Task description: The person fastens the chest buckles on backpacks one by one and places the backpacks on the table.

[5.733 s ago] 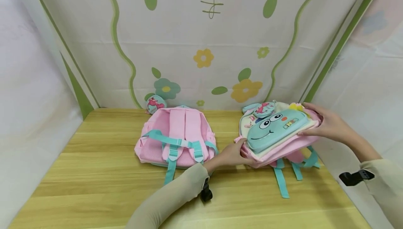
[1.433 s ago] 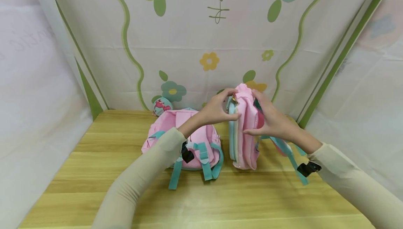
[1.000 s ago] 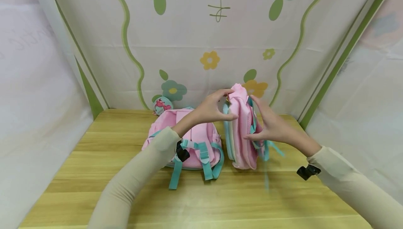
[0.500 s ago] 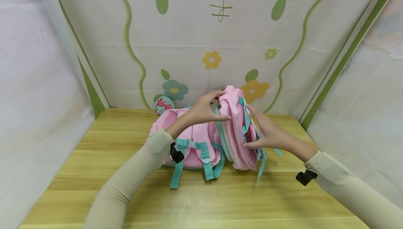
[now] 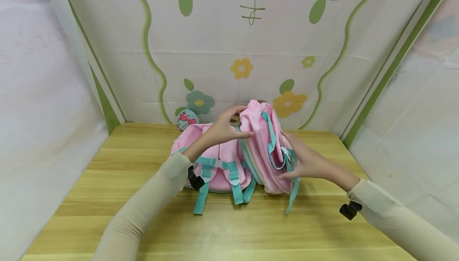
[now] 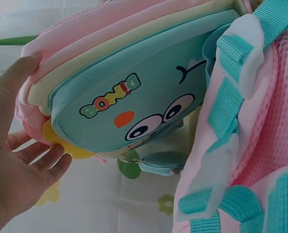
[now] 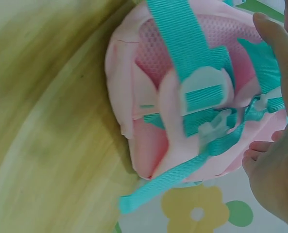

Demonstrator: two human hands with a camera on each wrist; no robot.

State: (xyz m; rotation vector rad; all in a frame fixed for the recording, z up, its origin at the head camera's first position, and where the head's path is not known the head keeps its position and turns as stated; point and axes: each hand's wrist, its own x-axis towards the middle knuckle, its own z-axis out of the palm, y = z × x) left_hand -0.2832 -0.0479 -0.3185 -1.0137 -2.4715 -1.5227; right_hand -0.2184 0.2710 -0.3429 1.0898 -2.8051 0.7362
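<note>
A pink backpack (image 5: 263, 153) leans to the left on the table, overlapping a second pink backpack (image 5: 224, 149) in the head view. Its teal front pocket (image 6: 124, 104), with a cartoon face, is turned down to the left. The back panel and teal straps (image 7: 202, 92) face right. My left hand (image 5: 224, 127) grips the leaning bag's upper left side, thumb on the pink fabric and fingers by the yellow trim (image 6: 68, 141). My right hand (image 5: 308, 159) holds its strap side, thumb and fingers spread across it. The second backpack lies with its straps up, partly behind my left forearm.
The wooden table (image 5: 229, 229) runs under both bags. A round teal pouch (image 5: 187, 119) lies at the table's back edge, and another small teal pouch (image 6: 163, 162) hangs from the leaning bag. A flower-patterned curtain (image 5: 201, 61) rises behind.
From near upright, the held backpack has tipped left toward the other bag, turning its strap side into view. Both hands have moved left and slightly down with it. Earlier, its face pocket was turned up.
</note>
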